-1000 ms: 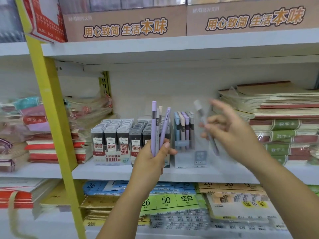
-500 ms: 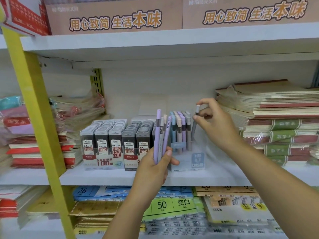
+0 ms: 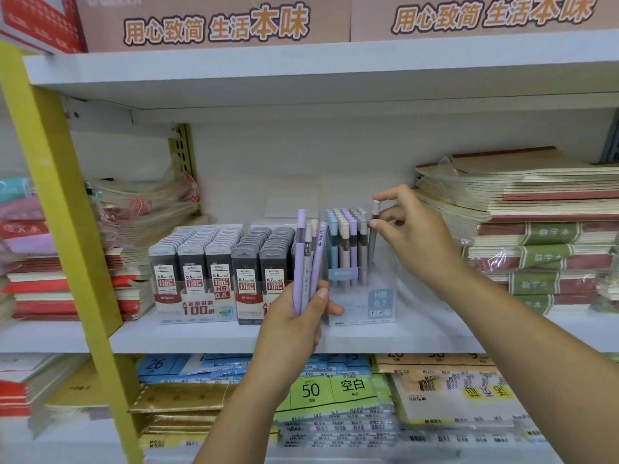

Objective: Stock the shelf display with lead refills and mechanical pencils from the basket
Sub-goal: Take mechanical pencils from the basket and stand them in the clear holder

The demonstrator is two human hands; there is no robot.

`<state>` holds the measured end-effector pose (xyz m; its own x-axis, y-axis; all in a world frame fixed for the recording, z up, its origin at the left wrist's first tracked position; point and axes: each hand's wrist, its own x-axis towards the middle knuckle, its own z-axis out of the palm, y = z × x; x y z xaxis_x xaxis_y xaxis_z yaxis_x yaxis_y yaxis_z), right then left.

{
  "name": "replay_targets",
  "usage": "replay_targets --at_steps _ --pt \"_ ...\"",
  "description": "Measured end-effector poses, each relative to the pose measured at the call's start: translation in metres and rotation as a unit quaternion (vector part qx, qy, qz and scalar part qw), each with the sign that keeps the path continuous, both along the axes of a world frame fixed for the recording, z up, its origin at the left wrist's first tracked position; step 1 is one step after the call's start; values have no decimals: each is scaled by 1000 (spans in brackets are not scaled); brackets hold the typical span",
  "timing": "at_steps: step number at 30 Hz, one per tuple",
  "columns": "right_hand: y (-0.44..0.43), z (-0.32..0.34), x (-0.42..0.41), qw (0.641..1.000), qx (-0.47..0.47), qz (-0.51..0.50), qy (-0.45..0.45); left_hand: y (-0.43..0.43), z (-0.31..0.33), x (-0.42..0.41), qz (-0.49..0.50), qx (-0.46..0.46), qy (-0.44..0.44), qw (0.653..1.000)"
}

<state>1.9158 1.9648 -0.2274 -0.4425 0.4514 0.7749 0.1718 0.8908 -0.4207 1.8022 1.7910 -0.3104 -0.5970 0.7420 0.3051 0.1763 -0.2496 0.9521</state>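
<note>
My left hand (image 3: 294, 324) grips a small upright bunch of mechanical pencils (image 3: 307, 262), purple and grey, in front of the shelf. A clear display box (image 3: 363, 301) marked HB 0.7 stands on the middle shelf, filled with several pastel pencils standing upright. My right hand (image 3: 410, 229) pinches the top of a grey pencil (image 3: 372, 236) that stands at the box's right front corner, its lower end inside the box. Left of the box stand rows of dark lead refill cases (image 3: 217, 259) in two trays. The basket is out of view.
Stacks of wrapped notebooks (image 3: 529, 229) fill the shelf to the right, and more notebooks (image 3: 134, 229) lie to the left. A yellow upright post (image 3: 63, 212) crosses the left side. Paper pads (image 3: 335, 390) lie on the shelf below. Cardboard boxes (image 3: 217, 21) sit above.
My right hand carried the grey pencil from mid-air to the box and lowered it into the right front corner. My left hand stayed in place with its bunch.
</note>
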Motion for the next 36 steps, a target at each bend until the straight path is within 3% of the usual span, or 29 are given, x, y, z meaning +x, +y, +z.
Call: replay_targets --at_steps 7,18,23,26,28,31,33,36 --pt "0 4 2 999 16 -4 -43 -2 0 0 -6 -3 2 1000" --pt "2 7 7 994 -33 17 -98 -2 1 -1 -8 -6 4 1000" --pt "7 2 3 992 28 -61 -111 -4 2 -2 -17 -10 -6 1000" --pt "2 3 1 986 3 -89 -138 -7 4 -1 -39 -15 -21 999" --pt "-12 2 4 989 16 -103 -102 -11 5 -1 -59 -16 -28 998" --pt "-48 -5 9 999 -39 22 29 -15 8 1 -98 -6 -32 995" --pt "-71 -7 10 972 -162 166 28 -17 9 2 -119 -4 -27 992" --pt "-85 -11 10 928 -264 261 10 -21 10 4 -141 -13 -18 990"
